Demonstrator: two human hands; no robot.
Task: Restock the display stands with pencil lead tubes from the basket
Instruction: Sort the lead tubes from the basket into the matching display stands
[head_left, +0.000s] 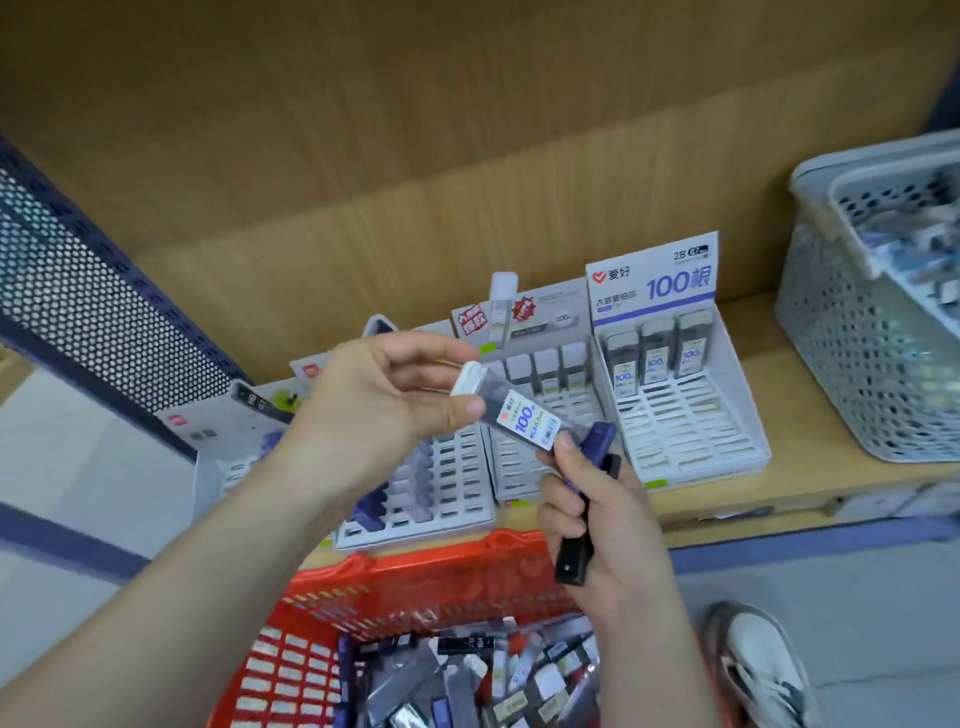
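Right, we have one tube (519, 415) lifted in front of the stands, above the shelf's (810, 405) front edge, with its label facing us. Our left hand (384, 395) pinches it at the white-capped end between thumb and fingers. Our right hand (608, 519) is wrapped round two dark tubes (571, 561), and its thumb touches the lifted tube's lower end. The basket (415, 587) sits just below the shelf's front edge, with a heap of tubes in it.

Here's the catch: the blue 100 on the label looks like the three tubes in the back row of the right stand (737, 374). The white cap, though, looks like the row in the middle stand (540, 317). The size print is too small for us to be sure of. So we'd match label to header card first, then turn the tube cap up. It should go straight down into the free slot just in front of its own kind, seated square, without knocking the neighbours.
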